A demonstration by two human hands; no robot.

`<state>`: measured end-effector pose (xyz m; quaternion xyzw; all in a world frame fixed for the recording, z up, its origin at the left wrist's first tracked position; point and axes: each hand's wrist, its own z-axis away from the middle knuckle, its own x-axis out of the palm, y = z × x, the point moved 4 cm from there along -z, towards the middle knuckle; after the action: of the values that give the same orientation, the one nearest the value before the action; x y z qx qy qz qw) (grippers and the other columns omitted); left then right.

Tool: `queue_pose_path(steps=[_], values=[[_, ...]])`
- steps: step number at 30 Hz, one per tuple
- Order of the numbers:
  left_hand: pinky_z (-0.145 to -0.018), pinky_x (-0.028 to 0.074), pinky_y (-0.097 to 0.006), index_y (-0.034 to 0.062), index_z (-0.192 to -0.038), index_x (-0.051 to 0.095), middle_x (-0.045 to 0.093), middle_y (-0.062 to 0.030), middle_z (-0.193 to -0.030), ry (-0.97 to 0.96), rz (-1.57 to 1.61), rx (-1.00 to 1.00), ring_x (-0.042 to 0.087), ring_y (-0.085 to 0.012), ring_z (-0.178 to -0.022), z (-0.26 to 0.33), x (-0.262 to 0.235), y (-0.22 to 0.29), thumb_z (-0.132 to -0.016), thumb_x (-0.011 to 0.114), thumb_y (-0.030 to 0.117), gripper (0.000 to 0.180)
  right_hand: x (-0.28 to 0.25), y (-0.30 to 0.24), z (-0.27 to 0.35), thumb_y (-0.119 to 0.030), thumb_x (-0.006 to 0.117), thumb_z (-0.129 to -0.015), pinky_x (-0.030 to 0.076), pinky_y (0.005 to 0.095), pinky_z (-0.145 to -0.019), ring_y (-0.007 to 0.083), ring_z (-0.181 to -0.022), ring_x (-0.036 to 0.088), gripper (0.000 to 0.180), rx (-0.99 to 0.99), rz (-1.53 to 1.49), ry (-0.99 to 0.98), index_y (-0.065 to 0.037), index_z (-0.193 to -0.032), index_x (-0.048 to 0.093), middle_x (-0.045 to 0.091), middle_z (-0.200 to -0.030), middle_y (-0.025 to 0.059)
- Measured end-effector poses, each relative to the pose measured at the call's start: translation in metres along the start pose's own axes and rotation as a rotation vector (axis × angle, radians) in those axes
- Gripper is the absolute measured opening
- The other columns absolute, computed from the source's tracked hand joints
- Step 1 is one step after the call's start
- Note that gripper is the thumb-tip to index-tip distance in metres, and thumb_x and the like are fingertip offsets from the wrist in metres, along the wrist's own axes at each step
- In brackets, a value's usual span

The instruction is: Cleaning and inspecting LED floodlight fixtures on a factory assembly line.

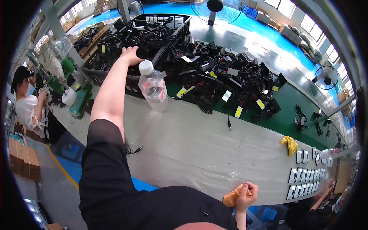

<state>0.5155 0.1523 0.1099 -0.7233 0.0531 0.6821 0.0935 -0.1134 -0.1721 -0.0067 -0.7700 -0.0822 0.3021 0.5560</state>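
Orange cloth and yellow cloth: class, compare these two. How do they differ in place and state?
The orange cloth is gripped in the right hand at the table's near edge; the yellow cloth lies loose on the table, untouched. The orange cloth is partly hidden by the fingers; the yellow cloth shows whole. Both are crumpled.

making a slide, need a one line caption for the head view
Left hand reaches into a black crate of power adapters beside a clear bottle; right hand grips an orange cloth.

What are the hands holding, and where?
The right hand clutches an orange cloth by one bunched end. The left hand reaches into the black crate, grip unclear.
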Motion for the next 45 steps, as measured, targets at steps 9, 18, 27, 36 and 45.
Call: queue_pose_path(steps=[9,18,27,36,45], values=[[-0.089,0.049,-0.043,0.015,-0.115,0.052,0.053,-0.0148,-0.113,0.193,0.187,0.163,0.057,-0.0356,-0.106,0.017,-0.009,-0.005,-0.073,0.075,0.021,0.048,0.002,-0.006,-0.003,-0.002,0.058,-0.09,0.042,0.0218,-0.068,0.009,-0.075,0.05,0.003,-0.031,0.039,-0.023,0.0,-0.089,0.059,0.054,-0.084,0.0016],[-0.072,0.053,-0.043,0.0106,-0.107,0.055,0.056,-0.0111,-0.107,0.728,-0.082,0.215,0.061,-0.0315,-0.097,0.058,-0.148,-0.004,-0.085,0.065,0.036,0.035,0.003,-0.009,-0.006,-0.003,0.06,-0.087,0.044,0.0265,-0.068,0.0156,-0.074,0.053,0.005,-0.04,0.001,-0.005,0.001,-0.084,0.06,0.054,-0.083,0.0063],[-0.081,0.048,-0.035,0.0043,-0.11,0.061,0.065,-0.0137,-0.101,1.004,0.246,0.622,0.063,-0.0271,-0.093,0.152,-0.263,0.062,-0.089,0.064,0.034,0.036,-0.013,-0.006,0.003,-0.002,0.063,-0.082,0.048,0.0335,-0.071,0.025,-0.077,0.059,0.002,-0.164,0.043,0.045,-0.001,-0.083,0.062,0.061,-0.082,0.0116],[-0.071,0.044,-0.027,0.0002,-0.097,0.057,0.054,-0.0057,-0.085,0.312,0.68,0.959,0.055,-0.0141,-0.078,0.321,-0.149,0.241,-0.085,0.068,0.014,0.021,-0.022,0.003,-0.003,-0.006,0.063,-0.089,0.046,0.0222,-0.07,0.0076,-0.078,0.057,0.005,0.044,-0.412,0.112,-0.001,-0.089,0.064,0.062,-0.084,0.0015],[-0.092,0.044,-0.042,0.0061,-0.114,0.058,0.058,-0.0085,-0.117,-0.085,0.387,0.762,0.056,-0.0275,-0.109,0.357,-0.018,0.289,-0.086,0.064,0.039,0.043,-0.115,0.02,0.024,-0.01,0.061,-0.092,0.048,0.021,-0.066,0.0076,-0.075,0.058,0.01,0.269,-0.767,0.235,-0.001,-0.094,0.064,0.063,-0.083,0.0033]])
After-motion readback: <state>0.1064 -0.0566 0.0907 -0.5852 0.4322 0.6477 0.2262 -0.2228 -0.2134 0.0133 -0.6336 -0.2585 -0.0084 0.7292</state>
